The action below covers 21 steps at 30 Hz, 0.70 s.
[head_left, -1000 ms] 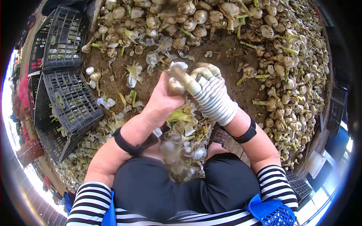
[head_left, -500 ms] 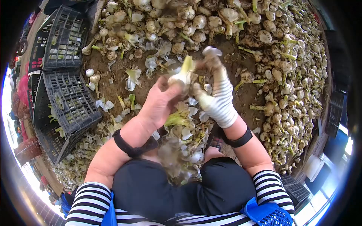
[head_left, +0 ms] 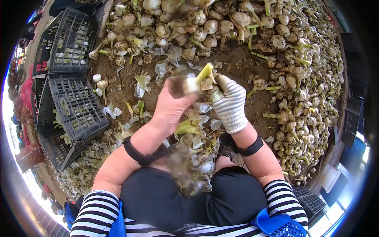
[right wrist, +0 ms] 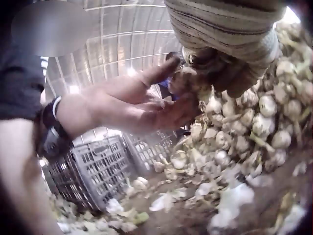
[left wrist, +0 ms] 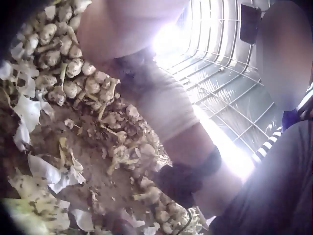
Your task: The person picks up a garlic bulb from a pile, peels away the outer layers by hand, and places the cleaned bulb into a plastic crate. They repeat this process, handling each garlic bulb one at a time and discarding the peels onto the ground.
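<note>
In the head view, my bare left hand (head_left: 171,103) grips a garlic bulb (head_left: 192,84) whose short cut green stem (head_left: 205,72) points up and to the right. My right hand (head_left: 229,103), in a striped knit glove, has its fingers curled against the bulb's right side. A brownish dry patch (head_left: 206,84) shows between the hands, beside the white of the bulb. The right wrist view has the glove (right wrist: 222,29) above the bare hand (right wrist: 132,110), both meeting at the bulb, mostly hidden by fingers. In the left wrist view the gloved hand (left wrist: 164,105) is blurred.
Heaped garlic bulbs (head_left: 294,114) line the far side and the right. Two black plastic crates (head_left: 77,104) stand tilted at the left. Loose white skins (head_left: 142,85) and leaf scraps (head_left: 189,126) litter the soil, some between the legs. One white bulb (head_left: 96,78) lies near the crates.
The hands parted half a second ago, the gloved one swinging out with a pale scrap at its fingers. Now it is back against the bulb, scrap gone from view. The stem has tipped rightward.
</note>
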Available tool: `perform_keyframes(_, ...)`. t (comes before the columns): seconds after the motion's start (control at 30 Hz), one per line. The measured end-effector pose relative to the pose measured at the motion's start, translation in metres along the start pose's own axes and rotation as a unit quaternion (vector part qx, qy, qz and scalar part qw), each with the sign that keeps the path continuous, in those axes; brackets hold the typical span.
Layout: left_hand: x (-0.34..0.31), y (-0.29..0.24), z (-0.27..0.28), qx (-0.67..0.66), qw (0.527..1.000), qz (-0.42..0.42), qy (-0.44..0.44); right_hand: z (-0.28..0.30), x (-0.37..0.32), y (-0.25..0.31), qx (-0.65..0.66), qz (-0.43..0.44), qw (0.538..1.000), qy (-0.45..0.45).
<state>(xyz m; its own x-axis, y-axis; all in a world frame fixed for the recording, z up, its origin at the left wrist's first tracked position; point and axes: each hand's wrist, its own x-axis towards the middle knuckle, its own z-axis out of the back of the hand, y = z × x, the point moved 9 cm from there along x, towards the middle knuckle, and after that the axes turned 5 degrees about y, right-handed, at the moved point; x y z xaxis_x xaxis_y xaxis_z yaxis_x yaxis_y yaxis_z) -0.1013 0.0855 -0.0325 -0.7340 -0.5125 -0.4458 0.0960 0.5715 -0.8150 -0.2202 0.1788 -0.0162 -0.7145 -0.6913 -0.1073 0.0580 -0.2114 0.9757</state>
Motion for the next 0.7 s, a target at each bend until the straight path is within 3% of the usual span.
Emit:
perform_keyframes(0.07,-0.002,-0.003,0.004,0.014,1.0,0.026,0.005,0.005,0.003,0.016,0.029,0.026,0.999,0.016)
perform_keyframes(0.1,-0.004,-0.003,-0.002,-0.038,0.998,0.04,0.042,0.001,-0.001,0.011,0.226,-0.129,0.964,0.044)
perform_keyframes(0.13,-0.006,-0.005,-0.009,-0.089,0.992,0.053,0.077,0.0,-0.004,0.015,0.287,-0.16,0.942,0.073)
perform_keyframes(0.23,-0.005,-0.005,-0.018,-0.106,0.986,0.046,0.123,-0.001,-0.006,0.016,0.271,-0.135,0.949,0.086)
perform_keyframes(0.3,-0.002,-0.004,-0.016,-0.1,0.983,0.051,0.143,0.007,0.003,0.029,0.006,0.012,0.997,0.073)
perform_keyframes(0.33,-0.004,-0.003,-0.015,-0.097,0.984,0.051,0.143,0.015,0.012,0.042,-0.194,0.077,0.977,0.035)
perform_keyframes(0.4,-0.009,-0.015,-0.024,-0.186,0.96,0.001,0.21,0.023,0.027,0.032,-0.361,0.112,0.926,-0.012)
perform_keyframes(0.43,-0.009,-0.016,-0.02,-0.183,0.968,-0.004,0.172,0.025,0.024,0.029,-0.455,0.149,0.875,-0.073)
perform_keyframes(0.47,-0.009,-0.014,-0.019,-0.179,0.969,-0.009,0.168,0.027,0.02,0.035,-0.45,0.154,0.877,-0.072)
perform_keyframes(0.53,0.0,-0.008,-0.004,-0.074,0.992,0.013,0.097,0.021,0.008,0.053,-0.212,0.116,0.97,0.013)
perform_keyframes(0.57,-0.001,-0.015,-0.004,0.045,0.996,0.026,0.076,0.013,0.003,0.04,-0.053,-0.015,0.996,0.074)
perform_keyframes(0.6,-0.002,-0.029,-0.008,0.149,0.984,-0.06,0.073,0.001,-0.002,0.035,-0.002,-0.03,0.993,0.118)
perform_keyframes(0.63,0.0,-0.027,-0.011,0.185,0.956,-0.189,0.127,-0.004,-0.005,0.042,-0.063,-0.041,0.989,0.128)
perform_keyframes(0.67,-0.001,-0.031,-0.014,0.153,0.965,-0.164,0.138,-0.008,-0.001,0.054,-0.11,-0.005,0.987,0.118)
perform_keyframes(0.7,-0.004,-0.027,-0.017,0.126,0.973,-0.099,0.166,-0.01,-0.004,0.054,-0.1,-0.026,0.986,0.129)
